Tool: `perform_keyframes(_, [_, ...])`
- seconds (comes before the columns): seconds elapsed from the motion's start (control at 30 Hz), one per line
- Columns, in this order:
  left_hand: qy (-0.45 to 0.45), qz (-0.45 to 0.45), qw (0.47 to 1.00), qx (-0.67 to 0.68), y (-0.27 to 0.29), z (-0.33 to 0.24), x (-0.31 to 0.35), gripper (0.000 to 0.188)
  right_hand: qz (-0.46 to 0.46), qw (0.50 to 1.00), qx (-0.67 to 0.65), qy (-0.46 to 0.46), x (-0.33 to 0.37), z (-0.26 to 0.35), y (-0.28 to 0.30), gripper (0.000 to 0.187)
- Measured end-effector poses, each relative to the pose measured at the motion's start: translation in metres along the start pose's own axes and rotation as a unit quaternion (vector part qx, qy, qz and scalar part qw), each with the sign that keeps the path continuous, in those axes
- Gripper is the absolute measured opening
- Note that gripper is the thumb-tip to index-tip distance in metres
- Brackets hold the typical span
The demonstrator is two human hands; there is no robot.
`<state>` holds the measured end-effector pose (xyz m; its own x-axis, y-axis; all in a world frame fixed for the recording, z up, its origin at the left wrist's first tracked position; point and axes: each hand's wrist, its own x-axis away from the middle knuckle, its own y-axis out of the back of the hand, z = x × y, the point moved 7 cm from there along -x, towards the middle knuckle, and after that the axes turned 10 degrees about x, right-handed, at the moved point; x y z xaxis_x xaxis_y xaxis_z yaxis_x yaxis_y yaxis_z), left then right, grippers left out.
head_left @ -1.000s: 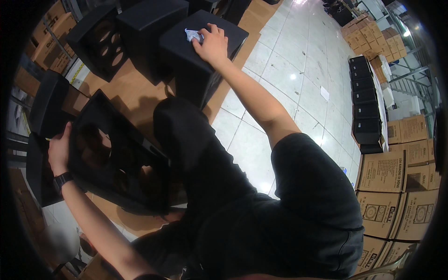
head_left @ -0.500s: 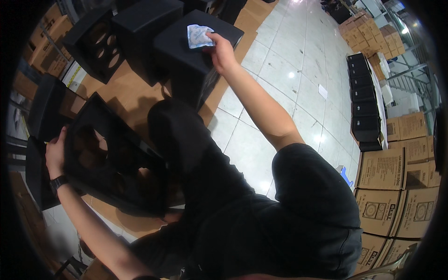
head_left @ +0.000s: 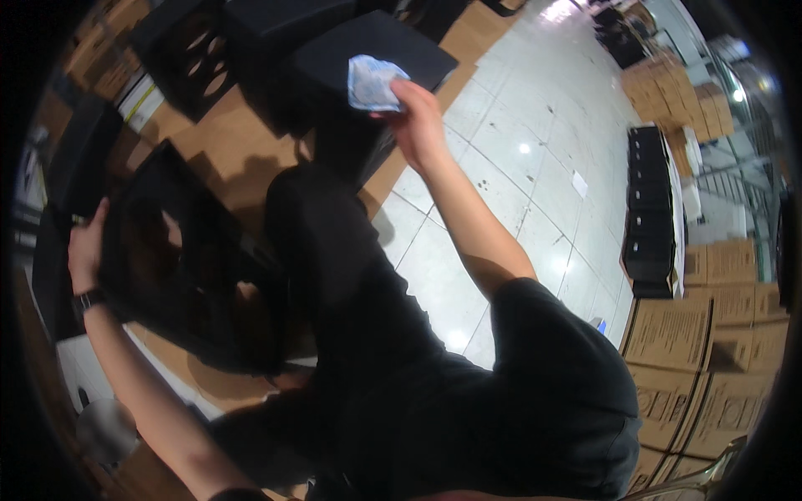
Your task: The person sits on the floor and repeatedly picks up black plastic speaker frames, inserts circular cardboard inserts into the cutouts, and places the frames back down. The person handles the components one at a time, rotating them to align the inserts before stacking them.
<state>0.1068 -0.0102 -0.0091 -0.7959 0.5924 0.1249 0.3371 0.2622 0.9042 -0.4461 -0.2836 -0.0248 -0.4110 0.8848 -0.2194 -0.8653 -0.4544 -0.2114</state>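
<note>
My right hand (head_left: 419, 125) pinches a small white and blue packet (head_left: 368, 83) between thumb and fingers, held above the near part of a black box-shaped cabinet (head_left: 368, 46). On the left, a black speaker cabinet (head_left: 138, 213) with round cutouts in its face leans tilted in front of my knees. My left hand (head_left: 85, 250), with a dark watch on the wrist, grips its outer left edge; some fingertips are hidden behind that edge. The inside of the cabinet is mostly dark.
Another black cabinet with round holes (head_left: 188, 63) stands at the far left on cardboard sheeting (head_left: 242, 167). White floor tiles (head_left: 493, 150) stretch to the right. Beyond them are a row of black boxes (head_left: 650, 196) and stacked cartons (head_left: 668, 334).
My right hand has brought the packet back toward me, nearer the cabinet's front edge. My left hand keeps its grip on the speaker cabinet. The whole view has shifted slightly.
</note>
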Motion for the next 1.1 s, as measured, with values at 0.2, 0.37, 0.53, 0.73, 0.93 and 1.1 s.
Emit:
perform_keyframes(0.2, [-0.07, -0.005, 0.997, 0.04, -0.001, 0.006, 0.004, 0.079, -0.012, 0.926, 0.376, 0.034, 0.064, -0.049, 0.013, 0.007])
perform_keyframes(0.37, [-0.006, -0.028, 0.999, 0.035, 0.01, -0.016, 0.023, 0.079, -0.056, 0.923, 0.376, -0.062, 0.079, -0.091, 0.015, 0.021])
perform_keyframes(0.53, [0.029, -0.026, 0.999, -0.01, 0.02, -0.034, 0.04, 0.077, -0.06, 0.872, 0.483, -0.054, 0.074, -0.1, -0.016, 0.037])
perform_keyframes(0.73, [-0.018, -0.04, 0.999, 0.001, 0.011, -0.038, 0.042, 0.084, -0.027, 0.896, 0.442, 0.031, 0.08, -0.069, -0.074, 0.036])
perform_keyframes(0.93, [-0.061, 0.008, 0.997, -0.036, 0.001, -0.033, 0.043, 0.064, 0.079, 0.862, 0.462, 0.191, 0.06, -0.02, -0.128, 0.026])
perform_keyframes(1.1, [-0.107, -0.039, 0.993, -0.034, 0.005, -0.035, 0.055, 0.081, 0.193, 0.861, 0.405, 0.24, 0.036, -0.009, -0.206, 0.029])
